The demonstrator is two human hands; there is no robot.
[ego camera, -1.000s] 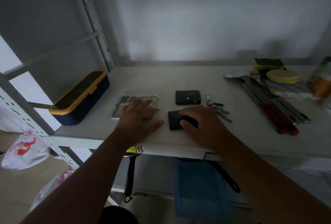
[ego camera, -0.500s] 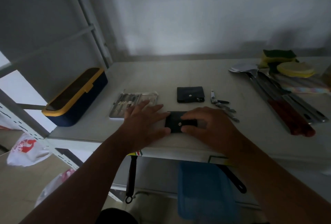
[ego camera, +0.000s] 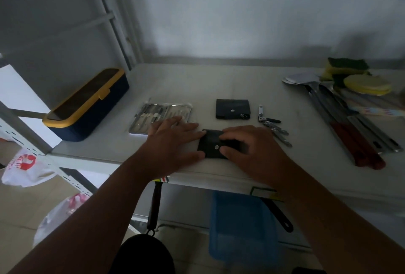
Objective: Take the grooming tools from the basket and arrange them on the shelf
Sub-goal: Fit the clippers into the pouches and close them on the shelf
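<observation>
On the white shelf (ego camera: 230, 83), dim light, everything taken relative to the black snap pouch (ego camera: 211, 145) lying near the front edge.

Far left of the pouch: navy box with yellow rim (ego camera: 87, 106), angled, close to the shelf's left post. Between box and pouch, slightly farther back: open manicure kit (ego camera: 161, 116), metal tools in rows, flat on the shelf.

Left hand (ego camera: 173, 144) lies flat on the shelf just left of the pouch, fingers straight and spread, holding nothing. Its fingertips reach the pouch's left edge; upper fingers overlap the kit's near corner.

Pouch itself: closed flap, silver snap showing, flat on the shelf.

Right hand (ego camera: 252, 149) lies on the pouch's right half, fingers curled over its top edge and thumb against its near edge, gripping it.

Behind the pouch: second black pouch (ego camera: 233, 109), snapped closed, well clear of both hands. Right of that one, behind and right of the held pouch: nail clippers (ego camera: 274, 127), several in a loose row, close to the right hand's knuckles.

Far right of the pouch: long metal kitchen utensils (ego camera: 346, 120), some with red handles, lying side by side. Behind them, sponges (ego camera: 348, 70), yellow and green, and a round yellow pad.

Below the shelf, under the pouch: blue basket (ego camera: 241, 225), blurred.
</observation>
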